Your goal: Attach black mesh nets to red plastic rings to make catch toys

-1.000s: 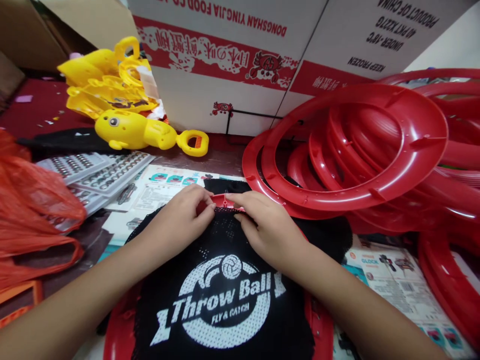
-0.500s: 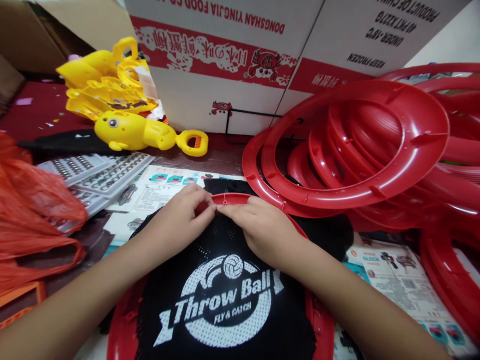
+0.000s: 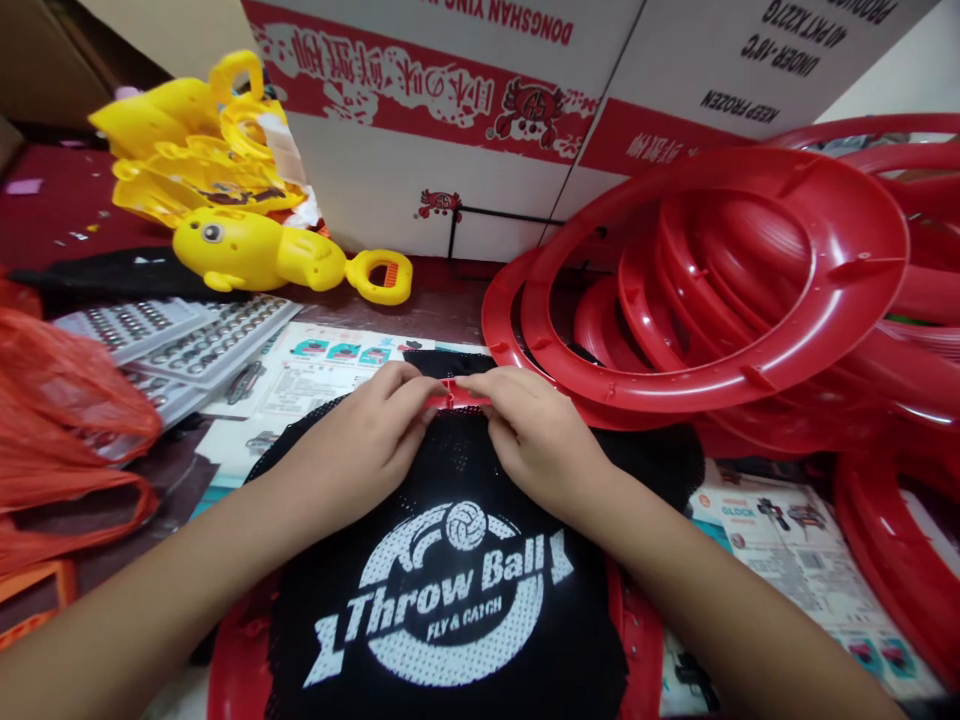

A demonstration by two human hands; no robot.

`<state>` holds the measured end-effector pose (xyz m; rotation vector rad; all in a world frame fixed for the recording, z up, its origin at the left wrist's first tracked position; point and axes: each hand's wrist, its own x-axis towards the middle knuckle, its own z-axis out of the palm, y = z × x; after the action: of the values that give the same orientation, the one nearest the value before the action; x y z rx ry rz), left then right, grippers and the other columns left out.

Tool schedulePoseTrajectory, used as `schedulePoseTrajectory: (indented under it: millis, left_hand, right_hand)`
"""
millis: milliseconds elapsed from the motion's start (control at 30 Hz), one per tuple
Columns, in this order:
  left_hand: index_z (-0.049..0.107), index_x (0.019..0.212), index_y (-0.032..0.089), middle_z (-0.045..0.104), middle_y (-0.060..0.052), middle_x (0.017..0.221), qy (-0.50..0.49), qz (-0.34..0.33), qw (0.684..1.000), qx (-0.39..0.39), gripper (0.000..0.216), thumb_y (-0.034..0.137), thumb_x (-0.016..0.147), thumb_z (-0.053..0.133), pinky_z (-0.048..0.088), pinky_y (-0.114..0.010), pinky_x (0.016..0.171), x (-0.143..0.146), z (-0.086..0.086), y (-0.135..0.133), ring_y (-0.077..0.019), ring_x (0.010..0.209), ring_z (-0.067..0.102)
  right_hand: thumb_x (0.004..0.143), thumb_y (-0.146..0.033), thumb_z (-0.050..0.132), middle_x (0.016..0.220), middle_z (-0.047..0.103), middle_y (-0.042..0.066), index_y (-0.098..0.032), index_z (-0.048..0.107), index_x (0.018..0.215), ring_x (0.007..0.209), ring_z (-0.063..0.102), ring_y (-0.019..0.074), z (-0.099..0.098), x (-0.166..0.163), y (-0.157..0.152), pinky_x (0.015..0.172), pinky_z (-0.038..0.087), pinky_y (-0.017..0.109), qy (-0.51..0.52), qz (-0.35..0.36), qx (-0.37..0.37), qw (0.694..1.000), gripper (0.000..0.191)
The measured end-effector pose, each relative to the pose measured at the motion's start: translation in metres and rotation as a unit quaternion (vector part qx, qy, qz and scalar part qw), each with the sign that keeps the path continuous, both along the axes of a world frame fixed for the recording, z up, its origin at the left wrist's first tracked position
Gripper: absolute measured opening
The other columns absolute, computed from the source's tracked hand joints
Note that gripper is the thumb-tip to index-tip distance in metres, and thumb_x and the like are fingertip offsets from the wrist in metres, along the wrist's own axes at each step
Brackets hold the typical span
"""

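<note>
A black mesh cloth [image 3: 442,465] printed "Throw Ball" lies over a red plastic ring [image 3: 238,655], whose sides show at the lower left and right. At the far side, a short strip of red rim shows between my fingertips. My left hand [image 3: 375,425] is closed at the cloth's far edge, thumb under bent fingers, by the rim. My right hand [image 3: 536,430] mirrors it on the other side, index fingertip on the rim and the other fingers curled at the cloth. A small gap separates the two hands. The fingertips partly hide what they pinch.
Loose red rings [image 3: 840,290] are piled at the right. A large white carton [image 3: 360,190] stands behind. Yellow toy parts [image 3: 255,250], trays of small metal pieces [image 3: 214,345] and an orange plastic bag [image 3: 67,400] lie left. Printed card sheets [image 3: 795,560] cover parts of the table.
My fingertips, which met at the cloth's far edge, have moved apart and forward onto the rim. More of both thumbs shows. The view has shifted slightly.
</note>
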<state>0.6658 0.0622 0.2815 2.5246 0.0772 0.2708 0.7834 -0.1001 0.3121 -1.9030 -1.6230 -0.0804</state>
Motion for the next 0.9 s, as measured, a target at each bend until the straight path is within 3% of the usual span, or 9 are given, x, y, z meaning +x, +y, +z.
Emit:
schedulePoseTrajectory:
  millis: [333,900]
  left_hand:
    - [0.046,0.129,0.024,0.043,-0.011,0.118,-0.042,-0.043,0.993,0.102,0.037,0.022,0.093,0.041,0.048,-0.047,0.091,-0.0054,0.0018,-0.0045,-0.0268,0.109,0.05]
    - [0.052,0.125,0.016,0.046,-0.014,0.113,-0.046,-0.032,0.994,0.099,0.034,0.022,0.093,0.043,0.05,-0.048,0.089,-0.006,0.0027,-0.0092,-0.0275,0.105,0.052]
  right_hand:
    - [0.09,-0.003,0.04,0.103,0.06,0.01,-0.012,0.06,0.108,0.095,0.057,0.0179,-0.0049,0.0024,0.0011,0.086,0.05,0.033,0.008,-0.041,0.012,0.999,0.029]
    - [0.09,-0.002,0.04,0.097,0.057,0.008,-0.012,0.062,0.104,0.091,0.055,0.017,-0.0072,-0.0002,-0.0006,0.083,0.048,0.029,-0.003,-0.085,0.02,0.996,0.028]
